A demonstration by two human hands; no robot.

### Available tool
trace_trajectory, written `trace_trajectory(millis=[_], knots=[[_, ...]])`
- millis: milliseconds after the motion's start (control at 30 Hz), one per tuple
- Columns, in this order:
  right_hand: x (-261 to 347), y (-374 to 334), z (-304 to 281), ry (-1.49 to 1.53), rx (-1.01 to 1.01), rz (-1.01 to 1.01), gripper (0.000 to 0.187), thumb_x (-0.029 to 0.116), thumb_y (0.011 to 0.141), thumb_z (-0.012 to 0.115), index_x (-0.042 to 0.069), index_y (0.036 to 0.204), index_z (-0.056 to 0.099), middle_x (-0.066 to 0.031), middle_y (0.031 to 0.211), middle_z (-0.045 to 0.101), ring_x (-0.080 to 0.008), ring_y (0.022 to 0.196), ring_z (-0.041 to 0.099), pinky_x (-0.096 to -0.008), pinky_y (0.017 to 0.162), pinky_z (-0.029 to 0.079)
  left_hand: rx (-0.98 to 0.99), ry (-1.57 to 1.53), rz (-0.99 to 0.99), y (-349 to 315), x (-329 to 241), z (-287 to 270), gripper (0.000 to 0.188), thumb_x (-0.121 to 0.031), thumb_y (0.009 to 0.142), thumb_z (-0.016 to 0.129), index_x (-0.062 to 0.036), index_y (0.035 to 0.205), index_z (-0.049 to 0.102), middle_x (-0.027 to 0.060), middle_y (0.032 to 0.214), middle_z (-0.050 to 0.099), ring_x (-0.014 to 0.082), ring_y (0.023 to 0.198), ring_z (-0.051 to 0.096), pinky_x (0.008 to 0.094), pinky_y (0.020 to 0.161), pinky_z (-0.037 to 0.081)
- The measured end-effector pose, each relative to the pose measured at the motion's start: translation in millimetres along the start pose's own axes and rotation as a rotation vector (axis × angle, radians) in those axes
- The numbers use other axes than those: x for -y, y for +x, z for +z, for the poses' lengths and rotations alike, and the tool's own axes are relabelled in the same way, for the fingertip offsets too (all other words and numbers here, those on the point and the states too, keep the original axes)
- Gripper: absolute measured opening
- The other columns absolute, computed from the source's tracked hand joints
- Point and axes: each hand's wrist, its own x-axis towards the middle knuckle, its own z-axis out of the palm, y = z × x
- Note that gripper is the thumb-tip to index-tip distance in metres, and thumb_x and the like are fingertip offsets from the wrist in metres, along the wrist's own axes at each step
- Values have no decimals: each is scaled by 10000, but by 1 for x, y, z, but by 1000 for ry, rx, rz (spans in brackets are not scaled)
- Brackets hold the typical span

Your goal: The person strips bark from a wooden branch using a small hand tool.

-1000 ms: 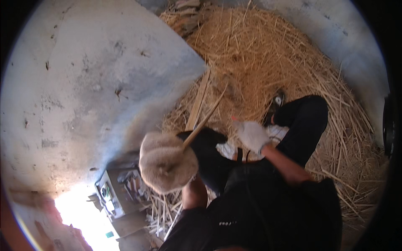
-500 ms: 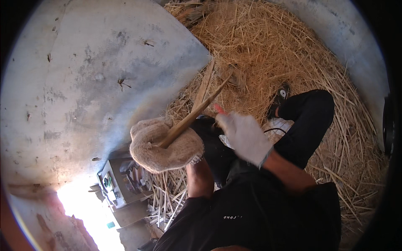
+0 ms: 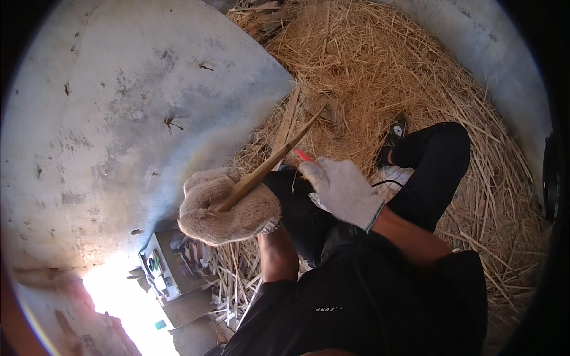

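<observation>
The left hand (image 3: 222,216), in a knitted glove, was closed around the thick end of a stick (image 3: 274,161). The right hand (image 3: 345,188), gloved as well, was folded round a red rod (image 3: 303,155), with only its end poking out. A narrow gap parted the hands, with the dark trousers (image 3: 436,166) below. To the left hand's left, nothing stood in the view before the pale wall (image 3: 119,130); how near that was could not be told. The wall's slanting edge ended in a corner close to the top of a plank (image 3: 287,121). Past the stick's tip the straw (image 3: 380,65) spread up and right, to another wall (image 3: 469,32); the bent knee crowded the right hand's far side.

The stick's lower end was lost in the left glove, and most of the rod in the right, so its kind was unclear. The fingers were hard to make out. A box (image 3: 199,286) at lower left held things too small to name, beside a glaring opening (image 3: 122,302). The rounded dark border cut off both walls.

From the left hand the stick rose slantwise rightward, thinning to a point; its middle passed just left of the rod, contact uncertain
</observation>
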Motion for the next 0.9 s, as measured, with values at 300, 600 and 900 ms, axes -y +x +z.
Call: trace_trajectory(millis=[300,600,900], knots=[[-90,51,45,-281,-88,-223,565,468,1078,419,-30,954,655,-294,757,616,-494,694,624,-527,619,469,-15,-20,34,5,0,-8,345,-148,975,597,62,1204,447,65,760,588,173,564,651,264,481,590],[-73,55,32,-233,-135,-71,572,474,1068,450,-47,936,646,-309,690,583,-458,716,642,-570,658,440,-122,1696,784,17,49,-18,404,-140,977,591,79,1276,431,62,789,595,170,569,660,257,478,607],[-14,111,49,26,-24,-93,644,539,1082,355,0,908,661,-216,650,613,-417,685,673,-506,599,513,-145,1967,791,26,122,-96,573,-389,1024,507,45,1393,442,193,1108,625,262,855,710,406,701,662]])
